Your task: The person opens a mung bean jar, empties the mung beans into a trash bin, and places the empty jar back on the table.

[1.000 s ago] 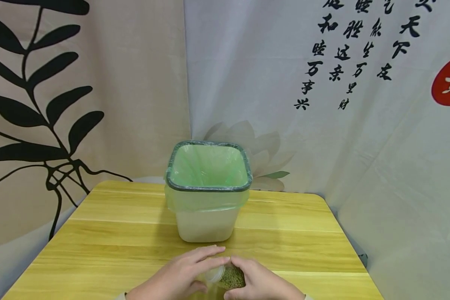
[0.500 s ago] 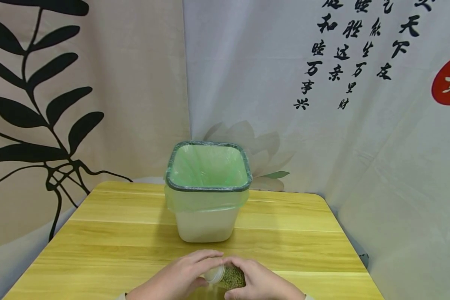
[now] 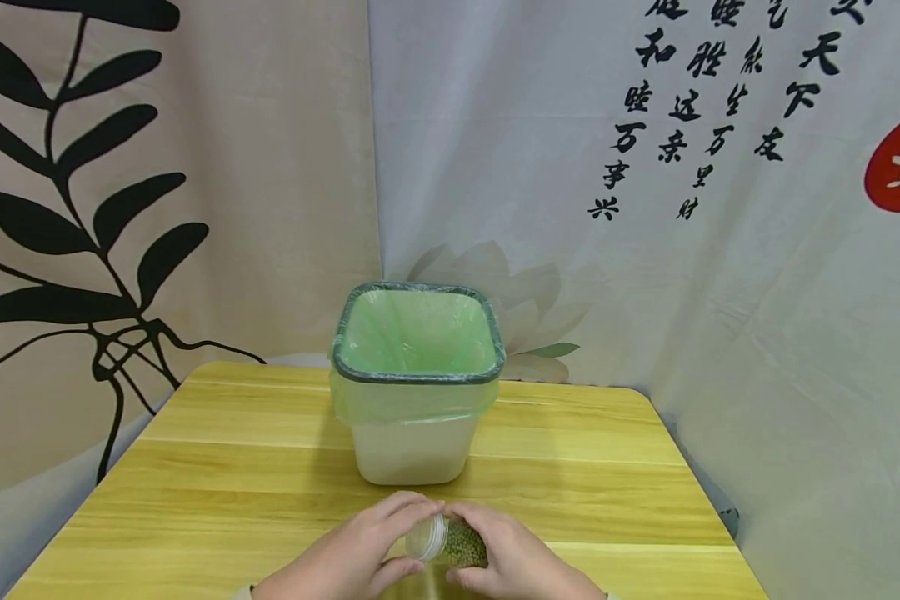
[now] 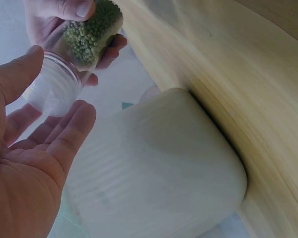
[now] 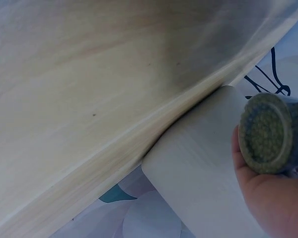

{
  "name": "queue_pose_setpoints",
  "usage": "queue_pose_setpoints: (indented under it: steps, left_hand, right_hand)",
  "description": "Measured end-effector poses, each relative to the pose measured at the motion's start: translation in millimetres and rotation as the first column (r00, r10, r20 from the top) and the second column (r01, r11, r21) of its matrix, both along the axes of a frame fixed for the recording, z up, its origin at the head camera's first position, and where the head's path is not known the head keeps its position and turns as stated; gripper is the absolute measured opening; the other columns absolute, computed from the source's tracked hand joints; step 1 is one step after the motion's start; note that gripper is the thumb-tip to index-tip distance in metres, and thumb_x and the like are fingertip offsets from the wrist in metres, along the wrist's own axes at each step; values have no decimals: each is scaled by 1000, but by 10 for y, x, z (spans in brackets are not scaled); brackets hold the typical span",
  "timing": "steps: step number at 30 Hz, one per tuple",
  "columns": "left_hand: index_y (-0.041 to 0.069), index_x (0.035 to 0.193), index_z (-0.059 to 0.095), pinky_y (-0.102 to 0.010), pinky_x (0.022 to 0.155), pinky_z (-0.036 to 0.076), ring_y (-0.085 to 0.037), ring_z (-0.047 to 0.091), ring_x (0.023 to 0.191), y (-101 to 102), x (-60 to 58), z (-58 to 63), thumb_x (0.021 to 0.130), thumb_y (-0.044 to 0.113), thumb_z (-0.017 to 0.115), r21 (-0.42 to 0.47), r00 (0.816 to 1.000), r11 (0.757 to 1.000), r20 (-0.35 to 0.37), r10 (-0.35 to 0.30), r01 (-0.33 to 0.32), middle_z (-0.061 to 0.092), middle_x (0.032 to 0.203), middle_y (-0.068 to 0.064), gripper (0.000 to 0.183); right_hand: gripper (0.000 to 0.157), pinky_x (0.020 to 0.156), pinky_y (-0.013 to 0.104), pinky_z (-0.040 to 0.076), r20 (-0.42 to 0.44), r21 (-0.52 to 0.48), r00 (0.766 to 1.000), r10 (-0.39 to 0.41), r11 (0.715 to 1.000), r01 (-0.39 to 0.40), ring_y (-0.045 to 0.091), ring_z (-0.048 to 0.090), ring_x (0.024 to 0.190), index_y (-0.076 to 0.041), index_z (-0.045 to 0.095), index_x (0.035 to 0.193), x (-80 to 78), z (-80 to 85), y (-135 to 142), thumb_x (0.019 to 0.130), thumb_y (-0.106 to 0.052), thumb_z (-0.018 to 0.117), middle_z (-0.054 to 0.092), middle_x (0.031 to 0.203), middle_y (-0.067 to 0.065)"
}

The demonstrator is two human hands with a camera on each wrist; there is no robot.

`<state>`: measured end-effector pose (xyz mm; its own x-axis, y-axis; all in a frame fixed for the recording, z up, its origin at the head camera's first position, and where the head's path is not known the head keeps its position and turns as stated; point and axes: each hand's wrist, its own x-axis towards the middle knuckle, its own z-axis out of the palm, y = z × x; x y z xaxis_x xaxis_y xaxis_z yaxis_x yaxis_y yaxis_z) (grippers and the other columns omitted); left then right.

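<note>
My right hand (image 3: 521,554) grips a small clear jar of green beans (image 3: 465,543), tilted on its side low over the table's front. In the right wrist view the round base of the jar (image 5: 265,134) faces the camera, with fingers wrapped beneath it. The jar's translucent whitish lid end (image 3: 425,537) points left. Around that end my left hand (image 3: 363,546) is spread, thumb on one side and fingers on the other. Seen from the left wrist, the left thumb lies right at the lid (image 4: 54,84), and the relaxed fingers (image 4: 72,129) reach beneath it.
A whitish bin (image 3: 412,450) lined with a green bag (image 3: 420,333) stands just beyond the hands on the wooden table (image 3: 585,467). Its dark rim is square and open at the top. Printed curtains (image 3: 270,167) hang behind the table.
The jar has tilted slightly and shifted a little left in the right hand. The left hand's fingers and thumb have moved around the lid end, leaving more of it showing.
</note>
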<state>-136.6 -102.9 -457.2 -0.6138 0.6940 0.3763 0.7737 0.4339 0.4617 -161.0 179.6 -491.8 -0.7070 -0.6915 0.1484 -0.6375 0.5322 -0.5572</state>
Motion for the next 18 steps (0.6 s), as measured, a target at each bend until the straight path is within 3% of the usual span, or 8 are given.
queue_pose_setpoints:
  steps: [18]
  left_hand:
    - [17, 156, 52, -29, 98, 63, -13, 67, 127, 12, 11, -17, 103, 30, 74, 25, 999, 999, 13, 34, -34, 58, 149, 5, 58]
  right_hand:
    - [64, 94, 24, 60, -50, -13, 999, -2, 1000, 1, 0, 64, 115, -20, 54, 149, -2, -16, -15, 93, -29, 84, 69, 136, -5]
